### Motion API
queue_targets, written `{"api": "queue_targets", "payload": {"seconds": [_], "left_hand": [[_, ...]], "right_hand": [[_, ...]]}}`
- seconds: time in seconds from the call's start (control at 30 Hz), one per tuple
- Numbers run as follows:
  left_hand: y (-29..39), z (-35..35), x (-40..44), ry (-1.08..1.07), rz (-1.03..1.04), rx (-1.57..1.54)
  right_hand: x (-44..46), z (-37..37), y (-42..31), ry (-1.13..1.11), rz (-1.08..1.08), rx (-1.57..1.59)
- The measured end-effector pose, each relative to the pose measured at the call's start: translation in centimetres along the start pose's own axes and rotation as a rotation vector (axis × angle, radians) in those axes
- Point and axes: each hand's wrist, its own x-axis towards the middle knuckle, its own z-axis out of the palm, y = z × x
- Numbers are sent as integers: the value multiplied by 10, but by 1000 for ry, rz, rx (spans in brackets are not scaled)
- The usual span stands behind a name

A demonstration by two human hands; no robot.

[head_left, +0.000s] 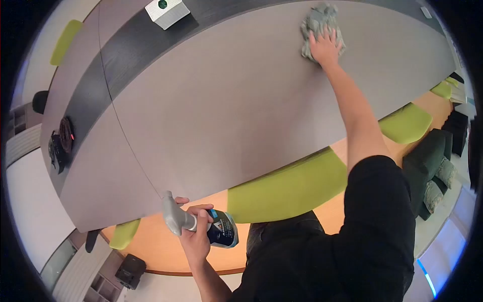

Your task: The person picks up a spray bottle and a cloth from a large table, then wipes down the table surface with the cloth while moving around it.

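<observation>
My left hand (pixel 197 240) is wrapped round the neck of a spray bottle (pixel 223 229) with a grey trigger head and a dark label. The bottle is tilted over on its side, close to the near edge of the table (pixel 236 100). Far out on the tabletop, my right hand (pixel 326 49) lies with fingers spread on a crumpled grey-green cloth (pixel 320 21). It presses the cloth flat against the surface. The palm side of that hand is hidden.
A white box (pixel 167 13) stands on the table's dark band. Dark items with a coiled cable (pixel 66 135) lie at the left end. Green chairs (pixel 289 186) line the near edge, and a dark sofa (pixel 425 166) is at the right.
</observation>
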Motion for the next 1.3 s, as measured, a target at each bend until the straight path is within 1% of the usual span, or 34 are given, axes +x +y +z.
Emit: {"api": "queue_targets", "payload": {"seconds": [0.03,0.1,0.17,0.2,0.23,0.27,0.3,0.33,0.4,0.43,0.5,0.57,0.6,0.63,0.67,0.73,0.8,0.87,0.97,1.0,1.07,1.1,1.13,1.17,1.2,1.27,1.3], "left_hand": [[0,3,-4,6,-2,-14],[-2,8,-11,11,-7,-40],[2,18,-14,15,-1,-54],[0,16,-13,-9,3,-36],[5,32,-16,-26,-3,-61],[7,48,-20,-40,-2,-84],[10,59,-22,-56,-1,-104],[14,68,-25,-68,16,-58],[23,81,-37,-67,76,-65],[24,76,-40,-74,88,-73],[24,85,-61,-40,128,-130],[23,91,-83,-15,132,-135],[15,93,-94,-12,164,-97],[8,96,-104,-11,150,-101],[1,100,-115,-5,142,-113],[-9,100,-124,-1,104,-171],[-20,107,-130,-31,104,-184],[-24,119,-136,-71,104,-212],[-25,132,-138,-102,63,-233],[-24,133,-137,-98,60,-211],[-19,136,-136,-62,46,-197],[-16,137,-134,-43,37,-190],[-15,138,-133,-29,106,-192],[-14,142,-132,-5,98,-199],[-13,145,-129,19,89,-209],[-12,150,-124,53,68,-230],[-8,154,-119,73,34,-225]], "right_hand": [[-23,-7,20,-23,13,26],[-84,-4,44,-10,-56,-31],[-156,-22,30,-68,-233,-117],[-186,-40,8,-168,-347,-81],[-210,-56,-7,-281,-470,-40],[-235,-59,-21,-274,-620,86],[-246,-59,-31,-278,-928,156],[-254,-59,-35,-284,-1235,223],[-232,-58,-37,-320,-1204,152],[-216,-53,-46,-358,-1186,112],[-165,-10,5,-166,-626,78],[-140,-13,71,-2,-374,67],[-132,-3,111,-78,-257,-2],[-133,8,142,-152,-138,-80],[-150,8,155,-131,-145,-99],[-192,3,157,-72,-184,-128],[-236,-6,130,-162,-349,-77],[-258,-36,96,-322,-594,4],[-242,-43,89,-215,-793,156],[-227,-42,94,-220,-768,46],[-188,-7,128,-129,-589,42],[-175,-4,137,-93,-458,56],[-164,-4,144,-59,-327,68],[-154,-2,148,-26,-196,76],[-148,-3,137,-87,-171,-34],[-152,-8,93,-207,-117,-259],[-158,-17,70,-204,-321,-146]]}}
